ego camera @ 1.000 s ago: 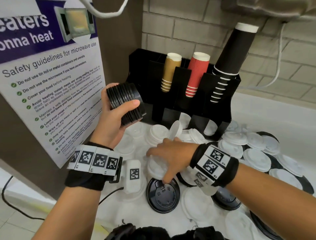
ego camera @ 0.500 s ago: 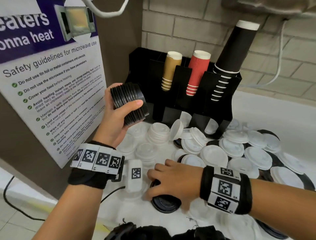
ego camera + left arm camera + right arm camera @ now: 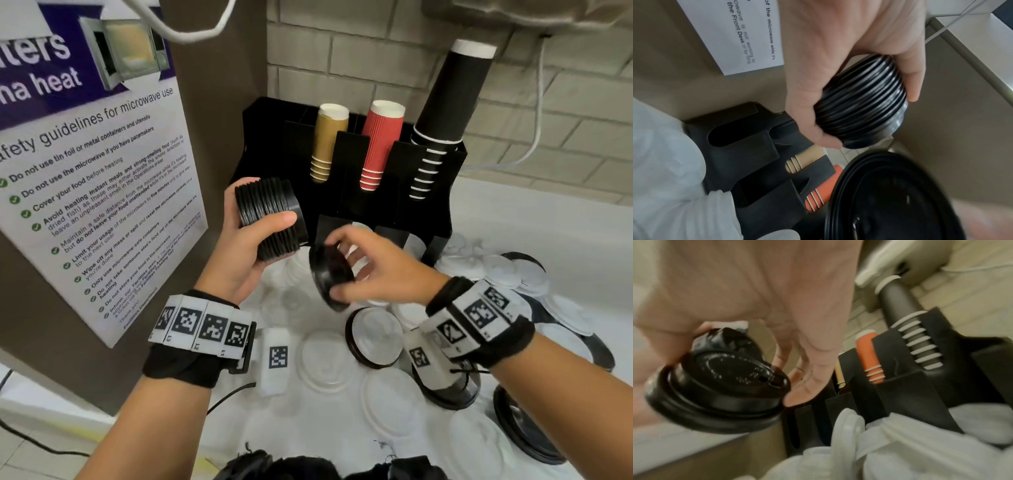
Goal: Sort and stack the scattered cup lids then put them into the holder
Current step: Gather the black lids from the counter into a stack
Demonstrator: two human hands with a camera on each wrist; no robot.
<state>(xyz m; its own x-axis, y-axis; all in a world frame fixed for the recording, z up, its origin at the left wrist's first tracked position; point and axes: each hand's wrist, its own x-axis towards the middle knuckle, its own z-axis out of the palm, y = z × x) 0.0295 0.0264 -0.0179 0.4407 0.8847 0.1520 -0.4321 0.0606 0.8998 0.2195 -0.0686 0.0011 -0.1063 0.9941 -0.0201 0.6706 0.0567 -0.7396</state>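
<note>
White counter against pale brick wall

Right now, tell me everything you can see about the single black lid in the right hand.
The single black lid looks like glossy moulded plastic: round, with a raised dome, a rolled rim and a small sip hole. The right hand pinches its rim, holding it tilted on edge in the air just below the stack of black lids gripped by the left hand.
</note>
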